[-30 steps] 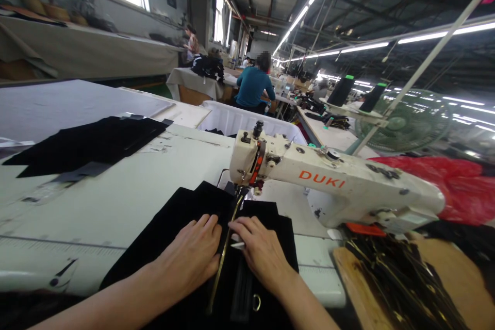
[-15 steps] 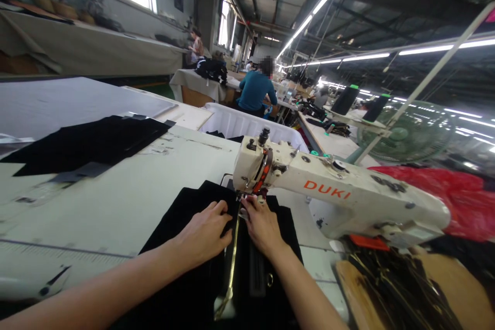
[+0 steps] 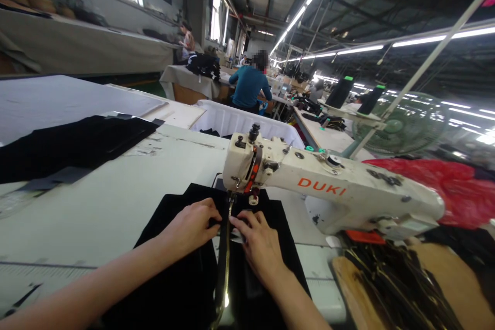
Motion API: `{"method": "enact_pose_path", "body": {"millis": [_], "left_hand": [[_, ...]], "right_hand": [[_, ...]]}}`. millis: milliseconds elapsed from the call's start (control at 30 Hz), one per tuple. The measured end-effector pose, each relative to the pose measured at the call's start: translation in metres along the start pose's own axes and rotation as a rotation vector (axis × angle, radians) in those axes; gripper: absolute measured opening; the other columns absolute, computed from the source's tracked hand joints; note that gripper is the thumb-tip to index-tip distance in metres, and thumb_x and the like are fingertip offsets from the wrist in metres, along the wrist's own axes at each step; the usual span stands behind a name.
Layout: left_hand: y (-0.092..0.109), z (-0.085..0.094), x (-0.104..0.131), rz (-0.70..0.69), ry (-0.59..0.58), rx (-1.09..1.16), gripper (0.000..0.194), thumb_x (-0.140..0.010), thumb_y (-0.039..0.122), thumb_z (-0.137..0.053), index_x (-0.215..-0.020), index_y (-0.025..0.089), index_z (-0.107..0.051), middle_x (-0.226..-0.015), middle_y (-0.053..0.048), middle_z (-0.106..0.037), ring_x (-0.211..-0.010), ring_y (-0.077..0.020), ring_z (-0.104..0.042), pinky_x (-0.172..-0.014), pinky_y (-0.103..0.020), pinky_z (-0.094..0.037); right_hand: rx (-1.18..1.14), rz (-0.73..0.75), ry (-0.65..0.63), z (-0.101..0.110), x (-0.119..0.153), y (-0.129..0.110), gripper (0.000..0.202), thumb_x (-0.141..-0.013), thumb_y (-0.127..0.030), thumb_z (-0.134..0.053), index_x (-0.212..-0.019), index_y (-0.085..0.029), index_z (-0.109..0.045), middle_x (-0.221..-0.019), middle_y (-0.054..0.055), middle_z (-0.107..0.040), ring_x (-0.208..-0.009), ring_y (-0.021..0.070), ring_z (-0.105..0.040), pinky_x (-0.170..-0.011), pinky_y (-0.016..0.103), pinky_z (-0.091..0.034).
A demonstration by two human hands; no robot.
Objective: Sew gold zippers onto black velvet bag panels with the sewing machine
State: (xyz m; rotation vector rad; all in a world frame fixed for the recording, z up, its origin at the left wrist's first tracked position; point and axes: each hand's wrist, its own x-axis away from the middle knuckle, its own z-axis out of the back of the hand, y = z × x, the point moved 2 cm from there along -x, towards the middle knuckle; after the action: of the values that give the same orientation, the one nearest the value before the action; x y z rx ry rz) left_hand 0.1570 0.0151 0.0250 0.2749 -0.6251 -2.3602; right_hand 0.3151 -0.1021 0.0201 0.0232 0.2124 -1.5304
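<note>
A black fabric piece (image 3: 166,268) lies under the needle area of a white sewing machine (image 3: 309,180) marked DUKI. A gold zipper (image 3: 226,263) runs down the fabric from the presser foot towards the bottom of the view. My left hand (image 3: 193,224) rests left of the zipper, thumb and fingertips pinched together at the black cloth. On the right, my right hand (image 3: 257,240) lies on the fabric with bent, spread fingers, its thumb and index tips beside the zipper just below the foot.
More black fabric (image 3: 77,142) lies at the left of the table. Behind the machine stands a white bin (image 3: 247,119). Zippers (image 3: 398,278) are piled at the lower right near red plastic (image 3: 429,185). A person in teal (image 3: 249,87) sits further back.
My right hand has drawn back from the presser foot, and its fingers are more spread. My left hand has shifted slightly left. The view has moved a little to the right.
</note>
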Motion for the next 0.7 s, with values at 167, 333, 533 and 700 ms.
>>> {"method": "enact_pose_path", "body": {"millis": [167, 333, 533, 700], "left_hand": [[0.001, -0.004, 0.005, -0.017, 0.004, 0.018, 0.022, -0.084, 0.019, -0.058, -0.091, 0.023, -0.079, -0.098, -0.003, -0.068, -0.077, -0.0172, -0.067, -0.075, -0.028, -0.052], [0.004, -0.011, 0.014, -0.032, -0.007, 0.018, 0.035, -0.087, 0.023, -0.057, -0.116, 0.024, -0.075, -0.116, -0.007, -0.062, -0.08, -0.0191, -0.071, -0.079, -0.031, -0.056], [0.0, -0.01, -0.01, -0.013, 0.043, 0.045, 0.024, -0.086, 0.023, -0.059, -0.1, 0.022, -0.078, -0.108, -0.007, -0.062, -0.082, -0.0218, -0.071, -0.083, -0.034, -0.055], [-0.01, -0.009, -0.014, 0.025, 0.062, 0.141, 0.019, -0.082, 0.025, -0.064, -0.096, 0.021, -0.076, -0.105, -0.004, -0.064, -0.067, -0.0153, -0.067, -0.072, -0.029, -0.055]], "right_hand": [[0.035, 0.067, -0.017, 0.001, -0.012, 0.012, 0.046, -0.101, -0.022, -0.056, -0.142, -0.041, -0.054, -0.132, 0.0, -0.063, -0.11, 0.0227, -0.057, -0.068, 0.028, -0.058], [0.078, 0.076, -0.016, -0.004, -0.01, 0.003, 0.045, -0.101, -0.019, -0.055, -0.144, -0.031, -0.054, -0.129, 0.006, -0.065, -0.109, 0.0258, -0.059, -0.064, 0.03, -0.059], [0.068, 0.083, 0.014, -0.004, -0.036, 0.023, 0.035, -0.102, -0.026, -0.058, -0.135, -0.037, -0.063, -0.129, 0.002, -0.067, -0.118, 0.0222, -0.061, -0.078, 0.029, -0.058], [0.006, -0.108, 0.091, 0.01, -0.017, 0.017, 0.03, -0.1, -0.048, -0.059, -0.114, -0.024, -0.072, -0.106, 0.006, -0.073, -0.097, 0.0205, -0.069, -0.077, 0.027, -0.056]]}}
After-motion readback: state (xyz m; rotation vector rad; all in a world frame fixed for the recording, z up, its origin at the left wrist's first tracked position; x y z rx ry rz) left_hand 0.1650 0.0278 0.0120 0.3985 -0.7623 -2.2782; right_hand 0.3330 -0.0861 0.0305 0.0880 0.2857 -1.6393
